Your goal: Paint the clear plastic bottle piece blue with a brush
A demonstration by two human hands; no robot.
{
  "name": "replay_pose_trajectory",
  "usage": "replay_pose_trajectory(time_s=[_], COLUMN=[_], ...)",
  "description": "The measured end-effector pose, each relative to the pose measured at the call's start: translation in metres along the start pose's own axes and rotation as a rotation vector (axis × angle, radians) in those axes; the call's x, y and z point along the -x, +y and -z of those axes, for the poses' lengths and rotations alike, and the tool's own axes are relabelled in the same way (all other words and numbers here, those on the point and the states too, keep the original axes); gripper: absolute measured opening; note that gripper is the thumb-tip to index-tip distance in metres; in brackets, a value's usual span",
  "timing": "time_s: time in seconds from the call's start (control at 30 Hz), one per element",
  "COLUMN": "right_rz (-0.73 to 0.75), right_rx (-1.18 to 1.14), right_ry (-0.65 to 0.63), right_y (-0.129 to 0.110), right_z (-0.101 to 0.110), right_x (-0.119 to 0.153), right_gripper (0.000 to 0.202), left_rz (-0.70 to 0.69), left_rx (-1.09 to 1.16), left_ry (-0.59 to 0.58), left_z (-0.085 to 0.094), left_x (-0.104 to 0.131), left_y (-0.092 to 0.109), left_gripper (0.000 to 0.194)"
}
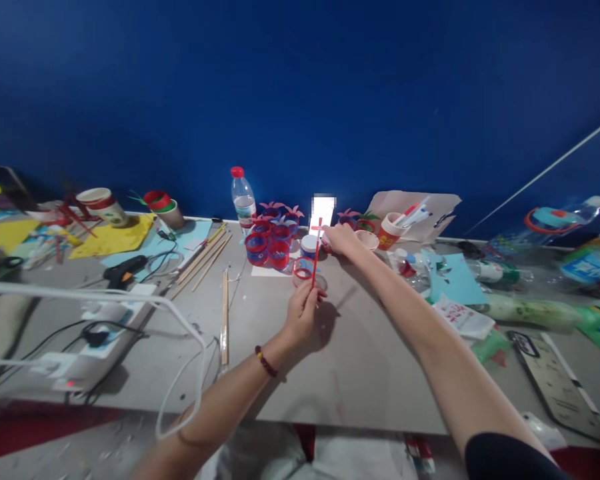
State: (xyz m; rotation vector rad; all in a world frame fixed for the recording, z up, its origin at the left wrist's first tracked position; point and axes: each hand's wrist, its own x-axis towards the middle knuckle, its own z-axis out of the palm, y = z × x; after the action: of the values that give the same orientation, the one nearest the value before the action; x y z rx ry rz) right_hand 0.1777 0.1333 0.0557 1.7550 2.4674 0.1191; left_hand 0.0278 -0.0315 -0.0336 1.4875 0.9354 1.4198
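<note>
My left hand (303, 310), with a beaded bracelet on the wrist, is closed on a thin red stick (316, 263) that points up and away. Just beyond its fingers is a clear cup with a red rim (304, 269). Stretched to the back of the table, my right hand (341, 240) has its fingers curled down by a small red-and-white thing, which they partly hide. A white-lidded jar (309, 246) stands left of that hand, and a paper bowl (367, 240) to its right. Several clear cups with blue and red bands (279, 255) are grouped at the left.
A water bottle (243, 200) stands behind the cups. To the left lie wooden sticks (203, 263), a glue gun (125, 270) and a power strip (105, 340) with looping cables. A paper cup of pens (391, 232), plastic bottles and a blue sheet (457, 277) are at right.
</note>
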Motion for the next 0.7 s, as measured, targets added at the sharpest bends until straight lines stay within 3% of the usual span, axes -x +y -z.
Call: replay_pose_trajectory(time_s=[0.2,0.5,0.7], right_rz=[0.016,0.004,0.021], right_rx=[0.038,0.017,-0.042], right_ry=[-0.029,-0.077,-0.084], right_y=[-0.008,-0.010,-0.007], right_z=[0.002,0.019,0.008], right_x=[-0.001,0.007,0.004], right_gripper=[0.031,0.034,0.030], left_rz=[0.002,-0.010,-0.030], left_rx=[-0.031,-0.043,-0.029], left_ry=[-0.005,-0.012,0.000], left_z=[0.000,0.001,0.000], left_x=[0.000,-0.001,-0.002], left_y=[0.004,0.003,-0.003], left_gripper=[0.045,0.047,0.045])
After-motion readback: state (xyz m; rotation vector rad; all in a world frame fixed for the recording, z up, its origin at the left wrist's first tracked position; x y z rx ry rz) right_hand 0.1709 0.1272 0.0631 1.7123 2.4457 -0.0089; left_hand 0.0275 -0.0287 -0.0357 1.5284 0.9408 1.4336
